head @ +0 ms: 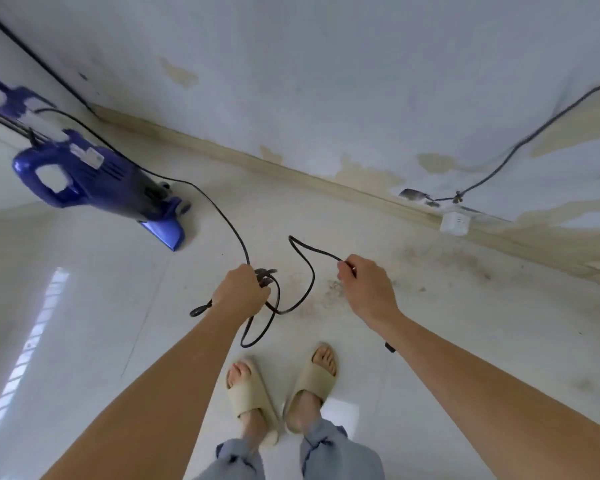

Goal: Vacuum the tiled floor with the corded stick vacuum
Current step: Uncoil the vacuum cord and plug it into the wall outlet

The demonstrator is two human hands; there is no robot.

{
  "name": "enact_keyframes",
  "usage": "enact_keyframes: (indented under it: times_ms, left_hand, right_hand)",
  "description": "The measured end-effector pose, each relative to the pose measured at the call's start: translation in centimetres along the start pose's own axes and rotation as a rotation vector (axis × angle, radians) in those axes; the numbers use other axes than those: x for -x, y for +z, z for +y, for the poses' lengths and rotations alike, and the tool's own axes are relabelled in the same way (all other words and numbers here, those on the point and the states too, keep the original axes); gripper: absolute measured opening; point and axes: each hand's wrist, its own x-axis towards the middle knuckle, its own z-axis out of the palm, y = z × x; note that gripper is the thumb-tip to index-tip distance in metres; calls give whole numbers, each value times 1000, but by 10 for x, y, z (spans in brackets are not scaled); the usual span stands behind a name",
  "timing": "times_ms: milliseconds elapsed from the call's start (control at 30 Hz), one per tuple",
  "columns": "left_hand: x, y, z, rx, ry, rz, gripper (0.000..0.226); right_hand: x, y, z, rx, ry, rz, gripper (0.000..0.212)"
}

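Nearest: two feet in beige slides (281, 386), toes toward the wall, standing on the tiled floor (84, 341). Both forearms reach forward and down, palms down.

Left hand (241, 292) is clenched around a bundle of black cord (302, 271); loops hang below the fist, one sticks out to its left. Right hand (364, 282) pinches the same cord between thumb and fingers, wrist slightly higher; a slack S-curve runs between the two hands. A dark end of the cord shows under the right forearm.

From the left fist the cord rises in an arc back to the vacuum (94, 174). The vacuum is blue, at the far left near the corner, standing, long axis tilted back, handle loop up-left, floor head down-right on the tiles.

Open tile between the feet and the vacuum, more to the right; grime patches near the baseboard (291, 171).

Farther: stained wall, white power strip (455, 221) hanging at the baseboard on the right, its own cable running up-right.
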Motion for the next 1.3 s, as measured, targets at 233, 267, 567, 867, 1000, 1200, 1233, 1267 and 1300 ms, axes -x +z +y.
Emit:
enact_keyframes:
  times_ms: [233, 267, 567, 867, 1000, 1200, 1233, 1267, 1300]
  left_hand:
    - [-77, 83, -49, -144, -59, -227, 29]
    - [-83, 89, -54, -190, -61, -266, 33]
    - [-86, 48, 24, -302, 641, -315, 63]
    - [-33, 28, 158, -709, 678, -260, 40]
    - [-31, 35, 198, -754, 528, -55, 21]
    - [-48, 104, 246, -452, 265, -207, 26]
    - [-47, 122, 256, -481, 286, -223, 26]
    - [-45, 141, 265, -523, 300, -272, 29]
    - [-44, 156, 268, -553, 289, -330, 30]
  right_hand:
    - [-64, 81, 50, 108, -101, -75, 32]
    - [-66, 89, 57, 131, -130, -101, 32]
    - [-39, 63, 63, 101, -281, -157, 39]
    - [22, -38, 113, 58, -122, 22, 16]
    - [37, -60, 166, 59, 28, -2, 15]
    - [7, -105, 231, -1175, 493, 183, 8]
    - [-5, -114, 246, -1385, 568, 236, 8]
    - [-14, -122, 261, -1555, 617, 297, 8]
    - [-22, -126, 271, -1662, 656, 359, 8]
